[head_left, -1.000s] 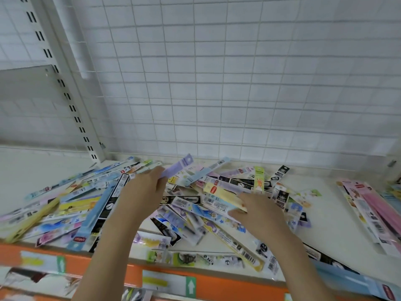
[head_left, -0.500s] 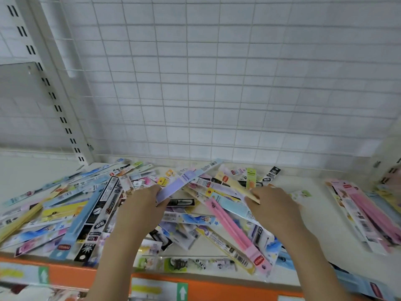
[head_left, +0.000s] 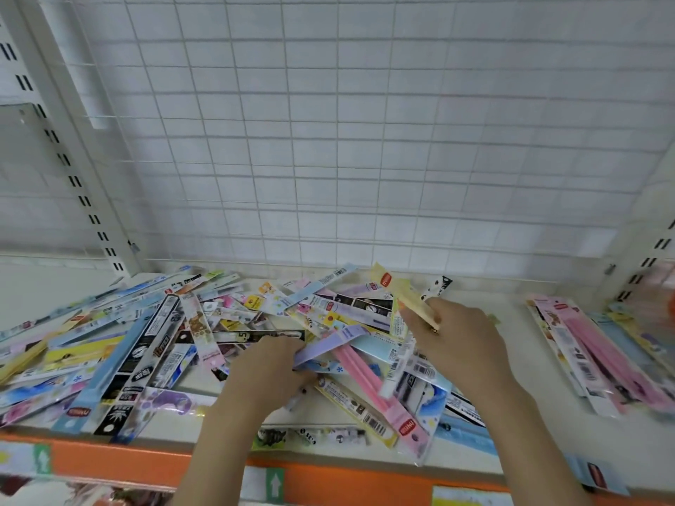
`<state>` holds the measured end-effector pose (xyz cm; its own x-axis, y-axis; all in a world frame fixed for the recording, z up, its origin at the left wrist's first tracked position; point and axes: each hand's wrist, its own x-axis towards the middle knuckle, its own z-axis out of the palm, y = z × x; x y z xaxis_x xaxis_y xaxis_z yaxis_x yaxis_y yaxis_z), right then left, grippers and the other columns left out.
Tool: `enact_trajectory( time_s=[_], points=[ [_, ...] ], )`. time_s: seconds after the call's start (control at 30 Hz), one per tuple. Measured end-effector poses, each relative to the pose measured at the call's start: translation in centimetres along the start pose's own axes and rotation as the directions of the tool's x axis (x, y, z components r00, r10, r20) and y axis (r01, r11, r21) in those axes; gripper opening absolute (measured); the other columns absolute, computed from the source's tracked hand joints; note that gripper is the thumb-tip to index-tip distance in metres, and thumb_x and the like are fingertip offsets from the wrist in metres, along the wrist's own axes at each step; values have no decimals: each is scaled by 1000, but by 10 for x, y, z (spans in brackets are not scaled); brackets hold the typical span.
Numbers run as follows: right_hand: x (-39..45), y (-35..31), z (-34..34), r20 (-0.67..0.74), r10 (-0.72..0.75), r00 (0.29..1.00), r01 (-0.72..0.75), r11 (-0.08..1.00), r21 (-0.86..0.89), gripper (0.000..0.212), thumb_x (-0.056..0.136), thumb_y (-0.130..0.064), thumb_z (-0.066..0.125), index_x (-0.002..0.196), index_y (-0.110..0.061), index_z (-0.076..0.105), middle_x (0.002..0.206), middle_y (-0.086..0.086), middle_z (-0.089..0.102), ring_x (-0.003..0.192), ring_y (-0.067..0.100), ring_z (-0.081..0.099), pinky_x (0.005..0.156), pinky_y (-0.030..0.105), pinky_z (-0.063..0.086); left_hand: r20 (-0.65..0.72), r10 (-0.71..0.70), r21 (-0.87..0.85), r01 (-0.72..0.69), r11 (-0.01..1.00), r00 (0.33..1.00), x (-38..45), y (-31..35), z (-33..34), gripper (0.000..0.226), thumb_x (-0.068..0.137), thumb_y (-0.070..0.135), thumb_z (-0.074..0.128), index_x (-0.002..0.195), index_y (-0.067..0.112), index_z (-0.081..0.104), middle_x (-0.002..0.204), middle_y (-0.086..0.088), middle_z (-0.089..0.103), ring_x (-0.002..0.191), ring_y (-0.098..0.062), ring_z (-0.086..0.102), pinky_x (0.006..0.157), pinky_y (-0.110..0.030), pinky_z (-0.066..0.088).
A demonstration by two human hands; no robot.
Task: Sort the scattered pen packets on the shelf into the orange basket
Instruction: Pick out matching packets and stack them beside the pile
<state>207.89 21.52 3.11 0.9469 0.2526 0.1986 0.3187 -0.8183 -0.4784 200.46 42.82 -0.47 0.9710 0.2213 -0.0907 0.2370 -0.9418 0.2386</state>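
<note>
**Packets gathered from the heap**

While the packets (head_left: 226, 334) lay strewn in a loose heap across the shelf (head_left: 511, 359), both hands were kept low over its middle, where the pile was thickest. A lilac packet (head_left: 328, 345) was pinched by the left hand (head_left: 266, 374), and a yellow packet (head_left: 405, 297) was gripped by the right hand (head_left: 456, 345), probably so that several could be collected per trip. No orange basket was seen. A tidier stack (head_left: 591, 345) lay well apart at the right.
</note>
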Motion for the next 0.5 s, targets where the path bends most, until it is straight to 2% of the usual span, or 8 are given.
enact_trajectory(
  time_s=[0.1, 0.17, 0.27, 0.37, 0.43, 0.5],
  points=[
    [1, 3, 5, 32, -10, 999, 11, 1000, -28, 17, 92, -36, 51, 82, -24, 43, 64, -9, 43, 69, 20, 49, 57, 29, 36, -70, -58, -38, 56, 998, 996, -3, 2, -7, 35, 90, 35, 53, 58, 28, 39, 60, 3, 54, 55, -15, 51, 52, -25, 38],
    [1, 4, 8, 38, -21, 999, 21, 1000, 3, 11, 92, -26, 50, 96, -22, 41, 72, -10, 47, 70, 20, 49, 59, 30, 37, -133, -86, -32, 82, 996, 987, -6, -2, -13, 36, 93, 33, 48, 60, 22, 40, 54, 3, 44, 48, -12, 40, 46, -23, 29],
    [-2, 2, 12, 39, -32, 999, 28, 996, 81, 26, 92, -19, 47, 116, -18, 35, 82, -3, 58, 70, 24, 55, 62, 33, 44, -199, -128, -50, 120, 991, 972, -8, -13, -21, 42, 94, 25, 47, 55, 19, 33, 50, 1, 36, 48, -15, 33, 48, -25, 24],
    [-1, -3, 16, 29, -31, 999, 29, 996, 88, 37, 95, -22, 43, 129, -16, 30, 70, -6, 53, 59, 18, 53, 51, 30, 39, -283, -170, -113, 143, 983, 944, -16, -18, -29, 49, 93, 24, 50, 50, 22, 28, 45, 2, 30, 44, -15, 27, 46, -26, 20],
    [1, -5, 19, 38, -45, 998, 43, 997, 56, 30, 97, -26, 41, 125, -15, 35, 64, -8, 45, 53, 13, 44, 46, 27, 30, -348, -189, -221, 116, 968, 918, -22, -20, -33, 52, 91, 29, 54, 47, 22, 28, 42, 3, 28, 42, -16, 24, 46, -26, 17],
    [2, -7, 20, 64, -57, 996, 57, 998, 12, 17, 98, -32, 38, 105, -17, 44, 64, -8, 44, 55, 13, 43, 47, 28, 32, -367, -206, -356, 68, 932, 907, -26, -22, -35, 53, 91, 32, 55, 47, 18, 29, 40, 3, 28, 42, -15, 24, 47, -26, 18]
  ],
)
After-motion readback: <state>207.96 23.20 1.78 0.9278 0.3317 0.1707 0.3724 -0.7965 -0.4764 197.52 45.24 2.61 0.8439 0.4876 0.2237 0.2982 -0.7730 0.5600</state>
